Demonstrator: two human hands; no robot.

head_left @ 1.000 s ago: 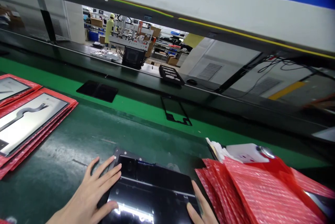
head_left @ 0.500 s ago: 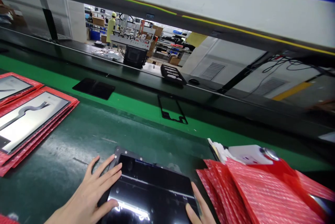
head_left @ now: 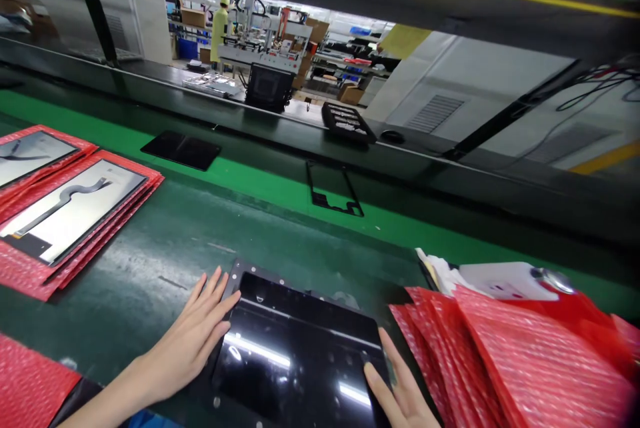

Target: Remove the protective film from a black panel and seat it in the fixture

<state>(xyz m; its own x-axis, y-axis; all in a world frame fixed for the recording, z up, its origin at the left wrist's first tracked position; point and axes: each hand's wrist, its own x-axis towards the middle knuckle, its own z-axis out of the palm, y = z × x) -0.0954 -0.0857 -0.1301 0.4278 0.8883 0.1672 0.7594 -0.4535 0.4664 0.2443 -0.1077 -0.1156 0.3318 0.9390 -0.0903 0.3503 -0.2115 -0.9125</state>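
Note:
A glossy black tablet screen [head_left: 305, 341] lies in front of me on a dark flat fixture [head_left: 239, 272] with small round silvery spots along its border. My left hand [head_left: 203, 328] rests at the left edge of both, its fingers stretched out and the fingertips touching the screen's side. At the right edge is my right hand [head_left: 400, 381], its thumb on the glass and its fingers along the side, gripping that edge. Light strips reflect in the glass. The fixture's near edge runs out of the picture.
Display panels [head_left: 75, 205] with ribbon cables lie on red bubble bags at left. More red bubble bags [head_left: 520, 348] pile at right, beside a white bottle [head_left: 505, 279]. Ahead on the green strip are a black panel [head_left: 181, 149] and a thin black frame [head_left: 335, 189]. An overhead shelf crosses above.
My view has tilted down. My left hand has slid to the screen's side, its thumb off the glass. My right hand keeps its hold at the right edge.

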